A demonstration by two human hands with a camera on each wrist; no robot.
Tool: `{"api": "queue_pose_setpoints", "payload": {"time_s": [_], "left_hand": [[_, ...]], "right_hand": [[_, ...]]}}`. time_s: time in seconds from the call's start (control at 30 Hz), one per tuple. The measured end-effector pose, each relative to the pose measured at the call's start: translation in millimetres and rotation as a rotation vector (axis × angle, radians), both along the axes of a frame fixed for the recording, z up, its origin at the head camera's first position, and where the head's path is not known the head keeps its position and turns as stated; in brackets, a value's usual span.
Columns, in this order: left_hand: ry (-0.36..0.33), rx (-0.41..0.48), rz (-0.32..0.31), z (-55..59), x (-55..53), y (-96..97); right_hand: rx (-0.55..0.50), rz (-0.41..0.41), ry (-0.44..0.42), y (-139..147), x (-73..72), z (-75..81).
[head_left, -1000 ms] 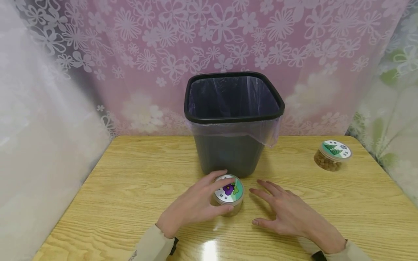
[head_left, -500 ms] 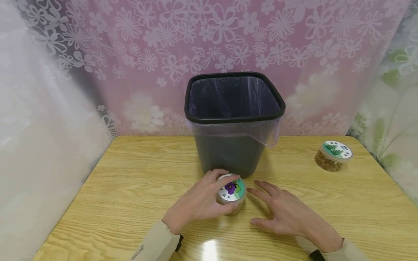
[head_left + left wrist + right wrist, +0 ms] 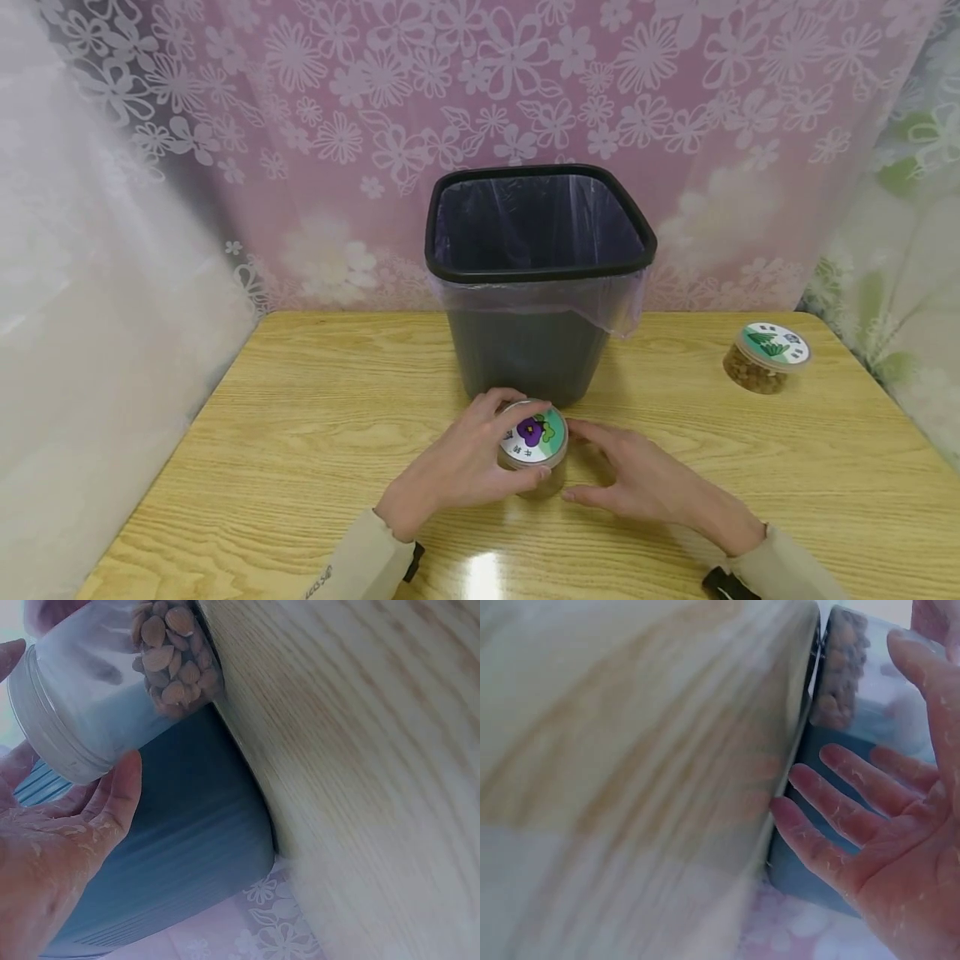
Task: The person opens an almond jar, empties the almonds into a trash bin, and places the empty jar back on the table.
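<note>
- Almond jar (image 3: pixel 553 482): label (image 3: pixel 557 427) partly covered by the left hand (image 3: pixel 457 462) in head view; some characters hidden.
- Same jar runs off the top edge in left wrist view, as does the left hand at the left edge.
- Right hand (image 3: pixel 648 479): lower fingers mostly hidden in head view; contact with jar uncertain.
- Bin (image 3: pixel 528 350): front base partly behind jar and left hand; inside bottom out of sight.
- Second jar (image 3: pixel 757 375): brown contents too small to identify.
- Left sleeve (image 3: pixel 360 554), right sleeve (image 3: pixel 787 567): cut by bottom edge.
- Table (image 3: pixel 337 417): near edge out of frame; blurred in right wrist view.
</note>
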State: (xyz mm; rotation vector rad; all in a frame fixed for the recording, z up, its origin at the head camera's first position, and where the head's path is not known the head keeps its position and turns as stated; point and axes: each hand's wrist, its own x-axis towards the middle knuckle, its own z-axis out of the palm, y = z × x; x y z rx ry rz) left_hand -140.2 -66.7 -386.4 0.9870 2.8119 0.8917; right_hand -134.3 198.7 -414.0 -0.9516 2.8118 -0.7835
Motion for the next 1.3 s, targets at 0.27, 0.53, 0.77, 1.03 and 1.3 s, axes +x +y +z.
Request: {"api": "queue_pose_setpoints", "payload": {"time_s": [0.27,0.53,0.77,1.03,1.3], "left_hand": [[-0.024,0.057,0.006,-3.0,0.7,-1.5],[-0.069,0.091,0.011,-5.8,1.1,-2.7],[-0.162,0.151,0.028,-5.8,2.3,-5.3],[-0.226,0.183,0.047,-6.1,4.8,-9.4],[-0.268,0.212,0.026,-8.0,8.5,-15.3]], "right_hand": [[-0.058,0.006,-0.039,-7.4,-6.9,-2.9],[-0.051,0.0,-0.057,-10.1,-7.6,-3.1],[-0.081,0.007,-0.065,-11.2,-7.5,-2.7],[-0.099,0.004,-0.047,-15.5,-6.1,0.3],[-0.103,0.001,-0.022,-20.6,-6.0,1.7]]}}
